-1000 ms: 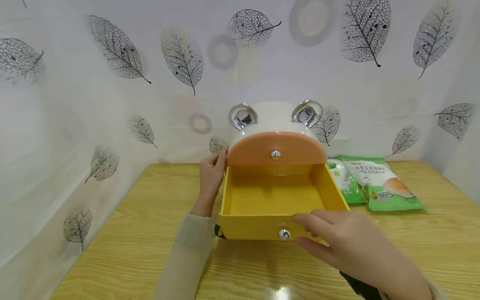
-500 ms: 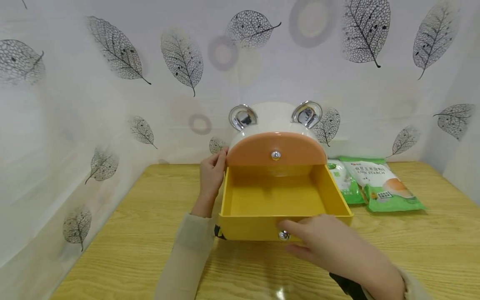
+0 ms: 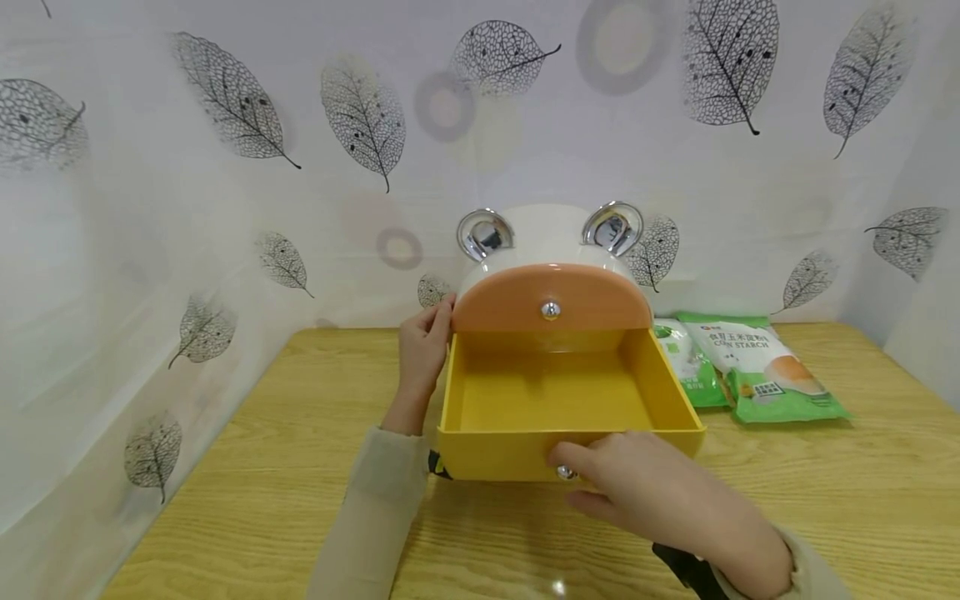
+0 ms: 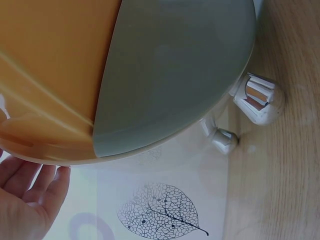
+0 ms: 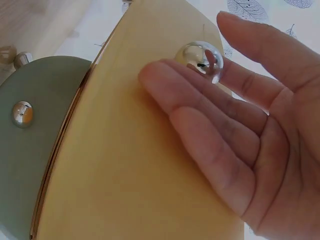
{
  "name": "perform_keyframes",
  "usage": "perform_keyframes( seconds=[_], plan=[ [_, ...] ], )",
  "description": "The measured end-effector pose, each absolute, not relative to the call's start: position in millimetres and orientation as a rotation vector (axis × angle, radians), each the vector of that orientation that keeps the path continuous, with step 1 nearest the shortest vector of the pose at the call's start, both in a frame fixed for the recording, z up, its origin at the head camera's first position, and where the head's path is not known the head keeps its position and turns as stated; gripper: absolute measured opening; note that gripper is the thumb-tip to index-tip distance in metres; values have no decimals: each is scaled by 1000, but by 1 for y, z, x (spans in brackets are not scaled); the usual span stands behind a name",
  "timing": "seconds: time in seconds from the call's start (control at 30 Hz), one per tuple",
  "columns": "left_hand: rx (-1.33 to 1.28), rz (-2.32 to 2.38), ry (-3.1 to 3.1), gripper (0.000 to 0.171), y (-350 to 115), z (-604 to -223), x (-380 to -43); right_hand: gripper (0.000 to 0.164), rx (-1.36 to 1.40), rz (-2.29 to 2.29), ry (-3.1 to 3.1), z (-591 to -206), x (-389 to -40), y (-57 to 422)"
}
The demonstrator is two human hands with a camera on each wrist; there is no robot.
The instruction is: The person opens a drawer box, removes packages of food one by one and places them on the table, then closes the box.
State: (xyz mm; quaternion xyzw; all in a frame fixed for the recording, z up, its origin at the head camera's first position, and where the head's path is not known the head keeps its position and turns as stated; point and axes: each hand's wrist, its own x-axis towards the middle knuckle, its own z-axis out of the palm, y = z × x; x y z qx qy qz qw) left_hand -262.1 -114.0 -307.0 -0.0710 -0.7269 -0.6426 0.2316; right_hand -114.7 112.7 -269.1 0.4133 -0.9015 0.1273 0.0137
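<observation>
A white rounded box (image 3: 551, 229) with an orange panel (image 3: 600, 296) stands on the table, its yellow drawer (image 3: 495, 454) pulled out and nothing visible inside. My left hand (image 3: 422, 346) rests its fingertips on the box's left side. In the left wrist view, those fingers (image 4: 57, 185) touch the curved outer edge. My right hand (image 3: 652, 479) is at the drawer's front, partly covering its silver knob (image 3: 566, 472). In the right wrist view, the extended fingers (image 5: 210, 145) lie against the drawer front beside the knob (image 5: 200, 61), while the thumb stands apart from it.
Two green-and-white bags lie right of the box; the nearer reads corn starch (image 3: 765, 367). Below the drawer is a grey-green panel (image 5: 45, 150) with its own knob (image 5: 22, 114). Silver feet (image 4: 259, 99) support the box. A leaf-print cloth (image 3: 480, 150) hangs behind.
My right hand has moved left along the drawer front to the knob. The drawer and my left hand have stayed in place.
</observation>
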Motion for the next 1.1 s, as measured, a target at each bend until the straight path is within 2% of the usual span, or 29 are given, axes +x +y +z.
perform_keyframes(
  seconds=[0.57, 1.1],
  plan=[
    [-174, -1746, -2013, 27, -114, -305, -261, 20, 1175, 312, -2554, -279, -132, 110],
    [-158, -1752, -2017, 26, -114, -307, -265, 36, 1044, 257, -2437, -300, -155, 110]
  ],
)
